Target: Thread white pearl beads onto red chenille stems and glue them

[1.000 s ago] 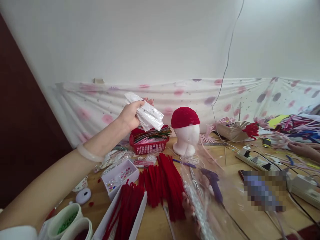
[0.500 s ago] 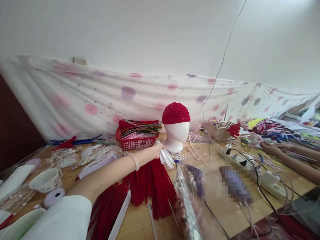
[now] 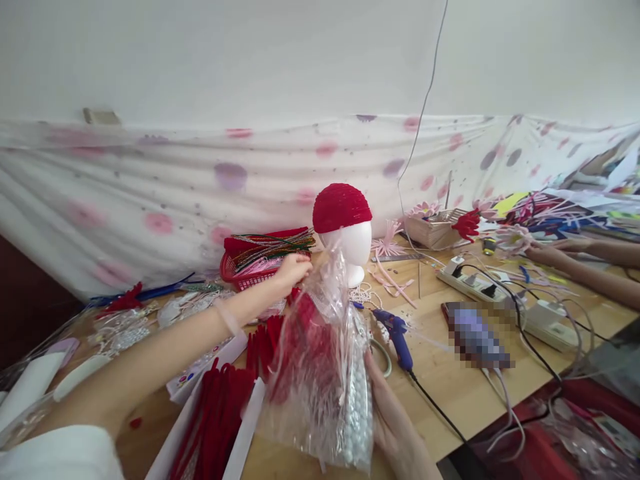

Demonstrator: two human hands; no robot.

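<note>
Right hand (image 3: 395, 420) now props the clear bag (image 3: 320, 373) of white beads upright over the red stems (image 3: 220, 413), fingers closed on its lower edge. Left hand (image 3: 293, 270), small packet gone from it, has dropped to pinch the bag's top near the foam head (image 3: 350, 243).

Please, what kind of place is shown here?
Probably a craft workshop: a table covered with red pipe cleaners, a glue gun and a foam head wearing a red cap.
</note>
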